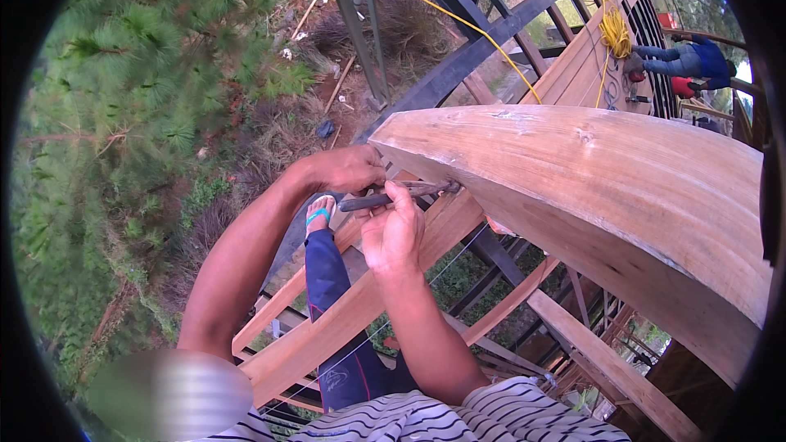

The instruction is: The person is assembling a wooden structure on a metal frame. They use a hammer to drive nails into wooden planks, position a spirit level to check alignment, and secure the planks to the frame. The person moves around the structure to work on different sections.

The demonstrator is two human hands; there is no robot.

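Both hands are up at the work, high on a timber frame. The right hand (393, 233) is curled around a dark metal hand tool (391, 196), thumb and fingers pinching its shaft near the middle. The tool lies almost level, its working end pointing to 3 o'clock and meeting the underside corner of a broad curved wooden beam (589, 188). Whether it is a chisel or pliers I cannot tell; the tip is hidden against the wood. The left hand (348, 168) sits at 11 o'clock from the right, closed, knuckles up, pressed at the beam's near end, close to the handle end of the tool. What it grips, if anything, is hidden.

To do this well, I'd judge the tool wants to stay flat to the beam's lower edge, the left hand bracing steady, pressure small and controlled so the tip does not skid off the corner.

Below the hands, at 6 o'clock, a slanting wooden plank (344, 319) carries the person's leg in dark blue trousers, a foot in a turquoise-strapped sandal (319, 214) resting just under the tool. A yellow rope (610, 33) runs from 12 o'clock to a coil at 1 o'clock on a farther plank, beside another worker in blue (692, 61). Black curved steel ribs (483, 41) arc behind. Pine branches (139, 74) fill the 9 o'clock side, ground well below.
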